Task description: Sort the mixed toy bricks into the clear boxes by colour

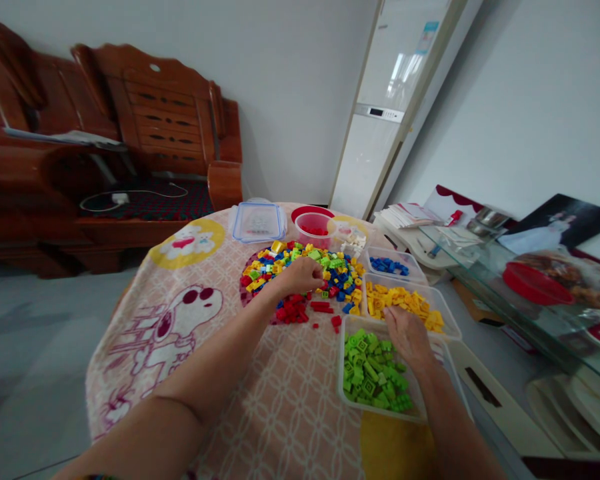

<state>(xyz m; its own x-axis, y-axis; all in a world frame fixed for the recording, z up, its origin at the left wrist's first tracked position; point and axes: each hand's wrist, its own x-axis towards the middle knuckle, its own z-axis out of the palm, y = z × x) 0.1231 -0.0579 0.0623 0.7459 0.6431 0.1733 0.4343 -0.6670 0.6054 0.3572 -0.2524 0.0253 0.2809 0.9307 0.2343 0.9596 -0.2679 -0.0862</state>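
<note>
My left hand [303, 275] is over the mixed pile of toy building bricks [337, 268], its fingers curled down; whatever they hold, if anything, is hidden. My right hand [407, 331] reaches over the rim between two clear plastic boxes, its fingers drawn together at the near edge of the yellow bricks [405, 301]. I cannot make out anything in its grip. Green bricks [373, 373] lie in the nearer box, partly under my right wrist. Red bricks [293, 309] form a small heap just below my left hand, with a few loose red pieces to its right.
A box of blue bricks [389, 267] stands behind the yellow ones. Further back are white bricks [354, 244], a round tub with red bricks [314, 230] and a blue-edged lid [259, 221]. A glass shelf [510, 293] with clutter borders the table on the right.
</note>
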